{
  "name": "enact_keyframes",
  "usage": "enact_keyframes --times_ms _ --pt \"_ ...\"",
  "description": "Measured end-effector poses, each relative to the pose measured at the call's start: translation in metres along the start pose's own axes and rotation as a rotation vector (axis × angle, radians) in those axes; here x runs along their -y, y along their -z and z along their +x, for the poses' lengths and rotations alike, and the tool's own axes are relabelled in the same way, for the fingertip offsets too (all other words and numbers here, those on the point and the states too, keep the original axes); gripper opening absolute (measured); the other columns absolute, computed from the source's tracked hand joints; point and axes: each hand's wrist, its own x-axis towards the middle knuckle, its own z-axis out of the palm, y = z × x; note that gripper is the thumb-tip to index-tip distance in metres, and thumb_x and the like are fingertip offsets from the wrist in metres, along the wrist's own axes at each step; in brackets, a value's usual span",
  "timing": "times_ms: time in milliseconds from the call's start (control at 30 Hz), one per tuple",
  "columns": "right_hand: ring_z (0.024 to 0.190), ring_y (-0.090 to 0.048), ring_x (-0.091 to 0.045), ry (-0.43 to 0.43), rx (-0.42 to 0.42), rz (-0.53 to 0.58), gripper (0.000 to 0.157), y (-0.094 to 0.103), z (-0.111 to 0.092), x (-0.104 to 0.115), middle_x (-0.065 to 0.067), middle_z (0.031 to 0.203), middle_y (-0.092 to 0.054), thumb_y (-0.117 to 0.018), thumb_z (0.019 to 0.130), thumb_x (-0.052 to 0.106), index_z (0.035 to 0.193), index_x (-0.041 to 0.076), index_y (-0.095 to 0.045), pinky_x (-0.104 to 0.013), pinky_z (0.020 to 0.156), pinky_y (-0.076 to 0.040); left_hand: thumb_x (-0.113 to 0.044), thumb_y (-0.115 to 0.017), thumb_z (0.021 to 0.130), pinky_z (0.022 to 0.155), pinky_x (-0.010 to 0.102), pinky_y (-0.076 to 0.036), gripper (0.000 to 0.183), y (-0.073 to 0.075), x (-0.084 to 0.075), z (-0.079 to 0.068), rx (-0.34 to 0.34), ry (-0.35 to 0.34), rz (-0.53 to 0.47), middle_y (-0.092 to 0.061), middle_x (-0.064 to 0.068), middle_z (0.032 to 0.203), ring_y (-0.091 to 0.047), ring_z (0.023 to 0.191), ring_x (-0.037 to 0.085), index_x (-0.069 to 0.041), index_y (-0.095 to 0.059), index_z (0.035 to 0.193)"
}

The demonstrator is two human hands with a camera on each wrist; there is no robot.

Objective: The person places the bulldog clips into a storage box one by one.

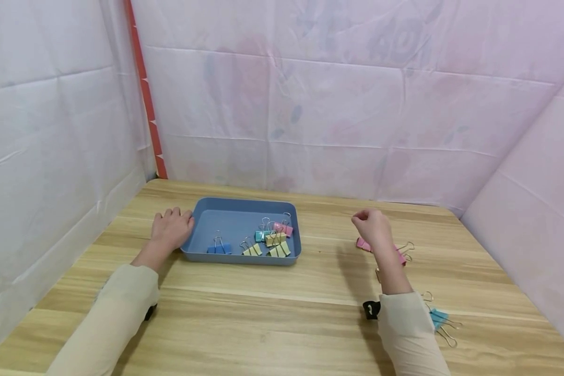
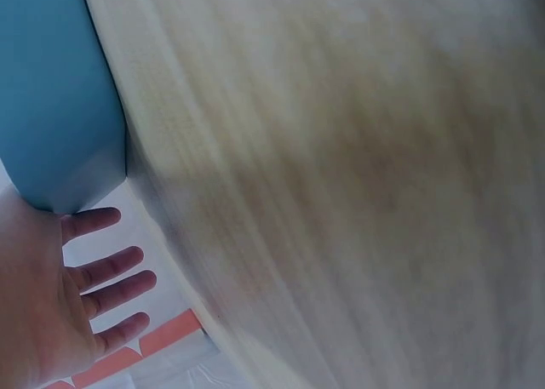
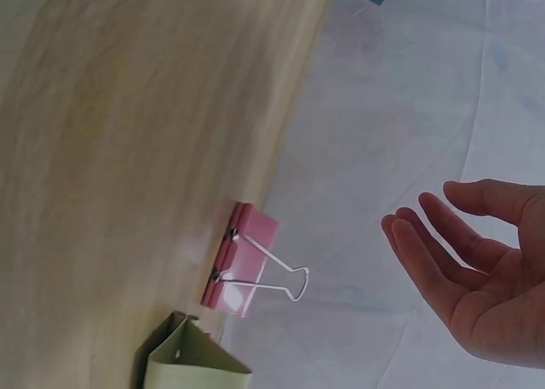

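Head view: pink clip [image 1: 400, 256] partly behind right forearm [image 1: 392, 269]. Right wrist view: green clip [image 3: 194, 374] cut off.

A plain cream left sleeve [image 1: 117, 308] and matching right sleeve [image 1: 409, 329] are worn. Beside the right, a small black piece [image 1: 371, 309] with white marking is seen; a second black piece [image 1: 151, 312] is partly hidden by the left. The left fingers [image 2: 123, 293] and right fingers [image 3: 477, 246] are bare.
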Motion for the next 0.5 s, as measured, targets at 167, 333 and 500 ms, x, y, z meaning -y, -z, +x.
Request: enact_keyframes --times_ms 167,333,500 --pt "0.077 -0.05 -0.028 -0.029 -0.01 -0.014 0.021 0.001 -0.001 -0.01 -0.015 0.084 -0.057 -0.047 0.078 0.015 0.086 -0.001 -0.059 -0.039 0.066 -0.037 -0.029 -0.028 0.088 0.075 0.053 -0.025 0.04 0.0 -0.001 0.0 0.009 0.004 0.0 -0.041 0.02 0.106 -0.036 0.096 0.036 -0.006 -0.042 0.118" --pt "0.076 -0.049 -0.029 -0.068 0.009 -0.027 0.022 0.004 0.0 -0.017 -0.016 0.083 -0.056 -0.046 0.078 0.015 0.086 -0.001 -0.058 -0.039 0.064 -0.036 -0.029 -0.027 0.088 0.076 0.053 -0.025 0.041 0.0 -0.001 0.0 0.016 0.005 -0.003 -0.041 0.02 0.106 -0.035 0.097 0.036 -0.005 -0.041 0.119" --pt "0.078 -0.049 -0.031 -0.105 0.035 -0.045 0.023 0.005 0.001 -0.021 -0.019 0.089 -0.055 -0.046 0.078 0.014 0.092 -0.003 -0.055 -0.039 0.064 -0.037 -0.029 -0.028 0.088 0.076 0.054 -0.025 0.041 -0.001 0.0 0.001 0.005 0.003 -0.013 -0.041 0.021 0.106 -0.035 0.097 0.036 -0.005 -0.041 0.118"
